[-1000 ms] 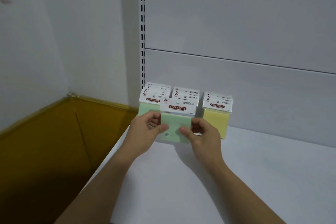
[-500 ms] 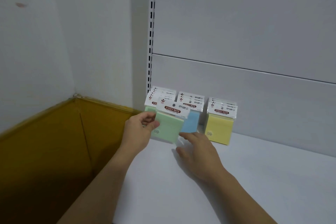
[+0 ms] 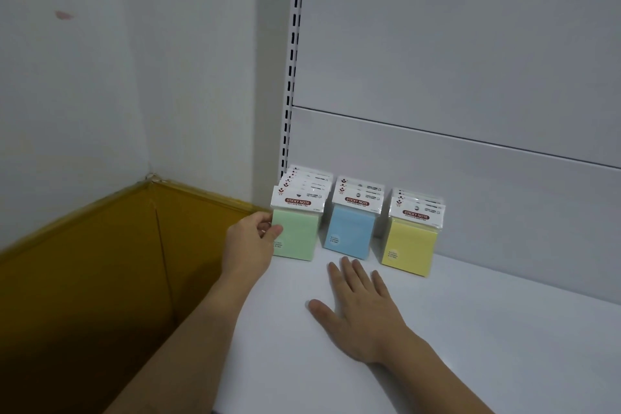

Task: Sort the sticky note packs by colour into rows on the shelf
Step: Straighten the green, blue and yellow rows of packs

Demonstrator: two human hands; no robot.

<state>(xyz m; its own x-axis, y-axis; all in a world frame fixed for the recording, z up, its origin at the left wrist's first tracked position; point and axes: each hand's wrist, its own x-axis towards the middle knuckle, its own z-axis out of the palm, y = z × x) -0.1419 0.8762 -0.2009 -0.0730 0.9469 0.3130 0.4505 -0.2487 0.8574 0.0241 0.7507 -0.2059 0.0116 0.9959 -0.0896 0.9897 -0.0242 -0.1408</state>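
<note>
- The front green pack stands upright on the shelf, nearest of the green row at the far left end; more white header cards are stacked up behind it.
- The left hand pinches this pack's left edge, thumb on the front face and fingers curled round the side.
- Just right of the green row stands the blue row, and right of that the yellow row (each front card reads "STICKY NOTE"). The three rows stand apart with narrow gaps between them.
- The right hand lies palm down on the shelf, near of the blue row and apart from it, with its fingers straight and slightly spread, holding nothing.
- The shelf is plain white; all the rows back against a pale grey back panel.
- A white slotted upright rises behind the green row.
- To the left is a white wall with a small pink mark.
- Below the wall, left of the shelf, sits an open cardboard box; its inside is in deep shadow, so its contents cannot be told.
</note>
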